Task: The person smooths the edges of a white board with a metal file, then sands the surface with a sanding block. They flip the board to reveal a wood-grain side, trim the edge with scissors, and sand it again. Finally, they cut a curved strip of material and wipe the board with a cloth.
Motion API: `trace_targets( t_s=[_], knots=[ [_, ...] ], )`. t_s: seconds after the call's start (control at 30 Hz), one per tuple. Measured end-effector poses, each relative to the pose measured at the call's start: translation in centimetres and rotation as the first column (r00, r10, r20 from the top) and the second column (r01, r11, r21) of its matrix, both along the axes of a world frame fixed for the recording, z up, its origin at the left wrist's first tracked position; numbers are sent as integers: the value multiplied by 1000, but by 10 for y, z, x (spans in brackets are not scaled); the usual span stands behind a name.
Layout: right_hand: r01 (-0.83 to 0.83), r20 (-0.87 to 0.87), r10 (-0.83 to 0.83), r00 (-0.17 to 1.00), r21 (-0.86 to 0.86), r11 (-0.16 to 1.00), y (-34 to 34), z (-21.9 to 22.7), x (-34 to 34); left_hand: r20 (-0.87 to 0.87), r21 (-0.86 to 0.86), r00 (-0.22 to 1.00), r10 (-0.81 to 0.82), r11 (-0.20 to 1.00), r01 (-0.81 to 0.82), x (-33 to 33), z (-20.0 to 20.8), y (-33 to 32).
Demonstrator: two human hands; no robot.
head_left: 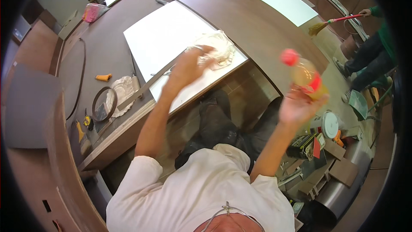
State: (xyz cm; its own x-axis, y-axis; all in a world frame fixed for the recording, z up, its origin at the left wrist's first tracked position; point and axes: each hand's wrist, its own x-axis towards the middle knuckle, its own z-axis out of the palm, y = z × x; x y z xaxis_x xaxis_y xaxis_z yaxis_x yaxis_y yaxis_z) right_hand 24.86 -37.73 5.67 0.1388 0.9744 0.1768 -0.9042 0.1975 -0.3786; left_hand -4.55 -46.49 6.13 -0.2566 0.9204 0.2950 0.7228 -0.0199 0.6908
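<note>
My right hand (pixel 300 107) is raised at the right, wrapped around a clear plastic bottle (pixel 304 72). The bottle has a red cap, a red label and yellowish liquid inside; motion blurs it. Over the white panel (pixel 154 28) on the bench, my left hand (pixel 189 68) has its fingers apart. They reach to the near side of a crumpled cream cloth (pixel 221 51). Below that hand a long brown strip (pixel 150 82) crosses the panel's left part, and its far end is partly hidden. A thin metal item (pixel 162 73) lies beside the strip.
On the bench at left are a coil of brown edging (pixel 95 105), another crumpled cloth (pixel 124 90), an orange-handled tool (pixel 103 77), a yellow-black cutter (pixel 88 121) and a brush (pixel 83 137). A bucket (pixel 329 124) and boxes crowd the right. Another person sweeps with a broom (pixel 319 28).
</note>
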Motion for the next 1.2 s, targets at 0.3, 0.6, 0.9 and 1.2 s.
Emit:
trace_targets(
  t_s=[0.3,0.6,0.9,1.2],
  knots=[
    [223,-2,-224,975,64,973,49,-23,118,-392,-338,871,297,834,-436,-127,-55,0],
    [384,-332,-354,874,28,923,62,-49,179,-143,-391,951,275,867,-310,-139,-58,-13],
    [429,-230,-417,879,-1,903,63,-71,209,47,-327,899,436,857,-399,-227,22,-49],
    [402,33,-409,912,124,907,69,-64,198,272,-205,895,-353,888,412,107,46,145]
  ],
)
